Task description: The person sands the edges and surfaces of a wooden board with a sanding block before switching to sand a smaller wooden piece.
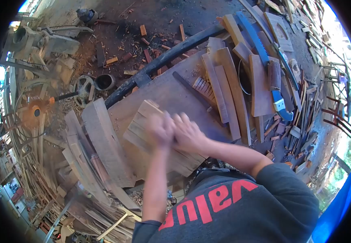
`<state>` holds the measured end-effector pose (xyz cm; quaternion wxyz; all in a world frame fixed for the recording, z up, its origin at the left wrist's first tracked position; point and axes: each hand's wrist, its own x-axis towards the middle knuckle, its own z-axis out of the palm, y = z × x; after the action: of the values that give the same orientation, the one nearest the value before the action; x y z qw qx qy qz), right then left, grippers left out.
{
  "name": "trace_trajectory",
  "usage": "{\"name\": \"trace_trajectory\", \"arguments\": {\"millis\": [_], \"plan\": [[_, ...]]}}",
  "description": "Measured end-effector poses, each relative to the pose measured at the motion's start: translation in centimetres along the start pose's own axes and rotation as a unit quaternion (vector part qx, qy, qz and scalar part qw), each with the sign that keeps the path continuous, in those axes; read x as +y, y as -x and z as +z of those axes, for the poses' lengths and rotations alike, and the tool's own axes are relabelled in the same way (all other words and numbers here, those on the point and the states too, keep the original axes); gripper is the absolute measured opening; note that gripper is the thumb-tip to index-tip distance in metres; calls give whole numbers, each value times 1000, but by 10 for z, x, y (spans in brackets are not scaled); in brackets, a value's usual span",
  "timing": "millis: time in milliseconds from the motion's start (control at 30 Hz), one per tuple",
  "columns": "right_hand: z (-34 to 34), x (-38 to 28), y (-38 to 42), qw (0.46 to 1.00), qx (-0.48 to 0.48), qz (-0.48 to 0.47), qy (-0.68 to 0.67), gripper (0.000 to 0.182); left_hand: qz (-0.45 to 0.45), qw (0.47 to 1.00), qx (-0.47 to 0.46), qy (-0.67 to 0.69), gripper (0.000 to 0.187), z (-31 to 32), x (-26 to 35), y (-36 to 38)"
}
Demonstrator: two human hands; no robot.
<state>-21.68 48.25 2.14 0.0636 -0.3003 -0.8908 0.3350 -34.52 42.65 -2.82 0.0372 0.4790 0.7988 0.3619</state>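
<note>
A wooden panel of several joined boards [137, 127] lies at an angle on the worktable [165, 91] in front of me. My left hand [159, 128] is over the panel, blurred by motion and closed like a fist; whatever it may hold is hidden. Right beside it is my right hand [189, 131], its fingers partly spread and slightly bent over the panel. The two hands meet or nearly meet at the knuckles. They and my forearms cover the middle of the panel.
Long wooden pieces [234, 95] and a blue-handled saw [278, 101] lie on the right. A dark bar [197, 91] rests near them. Curved planks [106, 141] stand at the left. Beyond the table, offcuts and shavings litter the ground around a metal wheel [85, 90].
</note>
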Motion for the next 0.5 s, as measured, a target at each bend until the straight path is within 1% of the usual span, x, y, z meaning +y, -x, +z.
{"name": "trace_trajectory", "arguments": {"millis": [33,67,100,133,167,200,233,267,333,367,400,433,467,500], "plan": [[-1,0,16,1000,5,1,6,58,51,998,-30,-20,44,-3,13,25],[-1,3,26,998,-58,27,-2,58,71,996,-22,47,44,-7,29,26],[0,4,32,990,-126,57,-14,59,68,996,-21,51,44,-6,25,17],[2,-2,21,996,-53,55,-43,56,89,995,-31,33,43,-7,13,2],[11,-5,0,999,-5,45,-19,56,112,993,-40,14,42,-6,-2,-18],[20,-6,-27,998,43,34,4,56,67,996,-50,22,42,-7,-21,-47],[17,-6,-64,999,-6,45,-16,57,21,998,-61,28,42,-7,-33,-68],[11,-8,-86,996,-54,58,-37,58,21,997,-63,25,42,-3,-36,-72],[4,-10,-66,998,-41,47,-31,60,58,998,3,-28,43,-4,-37,-76],[-4,-9,-52,999,-25,31,-18,63,-6,1000,5,12,42,1,-24,-49],[-2,-3,-18,1000,10,8,-4,69,24,999,22,7,42,4,-12,-20],[-4,0,16,999,-41,24,-10,72,36,999,0,-1,45,-4,13,3],[-6,3,30,995,-91,40,-14,75,74,997,-30,11,43,-5,17,26],[-7,4,22,995,-88,40,-10,75,64,995,-40,68,40,-8,23,22]]}}
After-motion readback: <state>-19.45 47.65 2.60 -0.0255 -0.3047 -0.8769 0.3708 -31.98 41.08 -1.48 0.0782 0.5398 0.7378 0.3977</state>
